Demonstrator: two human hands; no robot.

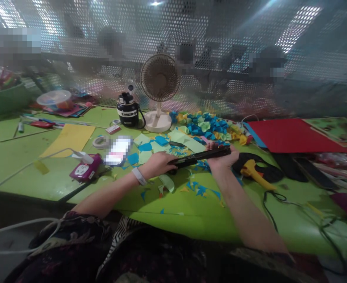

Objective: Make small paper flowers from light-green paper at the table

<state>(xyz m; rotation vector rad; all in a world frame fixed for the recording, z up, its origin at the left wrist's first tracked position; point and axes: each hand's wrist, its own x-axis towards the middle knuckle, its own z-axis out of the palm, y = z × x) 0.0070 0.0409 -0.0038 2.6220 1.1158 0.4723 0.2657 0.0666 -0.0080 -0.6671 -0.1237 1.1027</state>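
Note:
Both my hands hold a long flat black object [199, 156], about the shape of a ruler or slim case, just above the green table [28, 165]. My left hand [158, 164], with a white band on the wrist, is closed on its left end. At the right end, my right hand [223, 157] wraps its fingers round the object. Under and around them lie blue, green and yellow paper scraps [197, 188]. Behind the hands is a heap of folded paper pieces [211, 125] in blue, green and yellow.
A small desk fan [159, 92] and a black jar [127, 110] stand at the back. A yellow sheet [70, 138], a tape roll [100, 141], a pink device [85, 169] with a white cable lie left. A yellow glue gun [254, 172] and red paper [297, 135] lie right.

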